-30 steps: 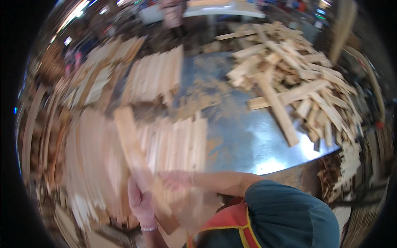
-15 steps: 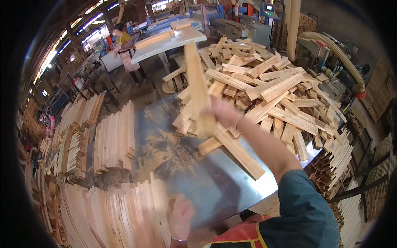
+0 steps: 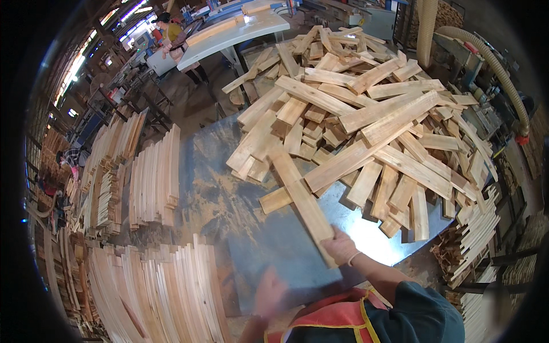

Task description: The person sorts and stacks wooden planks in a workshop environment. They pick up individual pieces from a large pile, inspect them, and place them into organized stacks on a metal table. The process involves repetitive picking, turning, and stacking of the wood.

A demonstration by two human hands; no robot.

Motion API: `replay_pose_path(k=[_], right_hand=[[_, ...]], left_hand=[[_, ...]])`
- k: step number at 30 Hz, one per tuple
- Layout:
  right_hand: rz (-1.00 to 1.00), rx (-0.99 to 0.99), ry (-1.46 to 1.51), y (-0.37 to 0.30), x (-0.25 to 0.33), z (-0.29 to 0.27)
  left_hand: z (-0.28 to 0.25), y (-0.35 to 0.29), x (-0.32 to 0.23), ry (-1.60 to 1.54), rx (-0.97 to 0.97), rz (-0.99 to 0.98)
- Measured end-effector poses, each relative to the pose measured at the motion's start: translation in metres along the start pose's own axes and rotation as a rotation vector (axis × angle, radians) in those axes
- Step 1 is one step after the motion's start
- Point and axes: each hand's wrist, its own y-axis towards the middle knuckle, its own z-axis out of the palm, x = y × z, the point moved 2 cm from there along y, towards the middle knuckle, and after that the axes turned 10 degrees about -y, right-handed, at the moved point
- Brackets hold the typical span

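Observation:
My right hand is closed round the near end of a flat, pale wooden board. The board slants away across the metal tabletop, and its far end reaches the edge of a big heap of loose boards. My left hand is smeared by motion above the near part of the table; its fingers cannot be made out. To its left stands a row of boards set on edge, side by side. A short board sticks out from under the gripped one.
Sawdust is spread over the metal table. Further rows of boards stand at the left. A pale-topped table is at the back, with a co-worker beside it. A ribbed hose hangs at the right.
My right hand, which held up a board over the heap, has come down nearer me and grips another board. My left hand has moved right, away from the row. The view has shifted.

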Motion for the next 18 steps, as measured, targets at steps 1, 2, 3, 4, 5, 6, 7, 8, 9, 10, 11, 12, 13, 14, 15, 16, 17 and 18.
replay_pose_path(k=[1,2,3,4,5,6,7,8,9,10,11,12,13,14,15,16,17,18], right_hand=[[-0.082,0.301,0.284,-0.014,0.017,0.001],[-0.088,0.324,0.459,-0.015,-0.005,0.042],[-0.065,0.443,0.592,-0.035,0.0,0.071],[-0.045,0.57,0.721,-0.055,0.013,0.097],[-0.121,0.603,0.659,-0.073,0.024,0.113],[-0.19,0.622,0.601,-0.091,0.033,0.122],[-0.267,0.635,0.534,-0.101,0.036,0.124],[-0.298,0.636,0.448,-0.106,0.037,0.122],[-0.33,0.636,0.366,-0.109,0.039,0.117],[-0.369,0.641,0.283,-0.11,0.044,0.112],[-0.579,0.585,0.089,-0.101,0.037,0.107],[-0.764,0.509,-0.107,-0.079,0.013,0.098],[-0.64,0.484,0.004,-0.073,0.004,0.084],[-0.533,0.458,0.123,-0.071,0.002,0.072],[-0.102,0.456,0.537,-0.076,0.005,0.057],[-0.029,0.396,0.703,-0.069,0.002,0.045],[0.044,0.344,0.868,-0.057,-0.001,0.035],[-0.003,0.356,0.877,-0.042,0.002,0.02]], left_hand=[[0.001,0.009,-0.006,-0.058,0.032,-0.016],[0.003,0.024,-0.004,-0.141,0.071,-0.036],[0.001,0.037,0.004,-0.226,0.091,-0.066],[-0.007,0.054,0.028,-0.343,0.087,-0.106],[-0.012,0.063,0.043,-0.455,0.101,-0.153],[-0.015,0.059,0.035,-0.423,0.05,-0.163],[-0.017,0.053,0.016,-0.396,0.002,-0.16],[-0.026,0.044,0.006,-0.374,-0.067,-0.15],[-0.046,0.035,0.022,-0.268,-0.124,-0.08],[-0.075,0.02,0.051,-0.162,-0.189,-0.006],[-0.091,0.009,0.069,-0.058,-0.248,0.063],[-0.095,-0.01,0.056,0.231,-0.36,0.061],[-0.102,-0.033,0.038,0.523,-0.479,0.062],[-0.122,-0.049,0.05,0.576,-0.482,-0.027],[-0.146,-0.067,0.071,0.627,-0.485,-0.115],[-0.161,-0.082,0.085,0.875,-0.51,-0.126],[-0.175,-0.1,0.099,1.125,-0.539,-0.144],[-0.183,-0.11,0.107,1.378,-0.564,-0.167]])
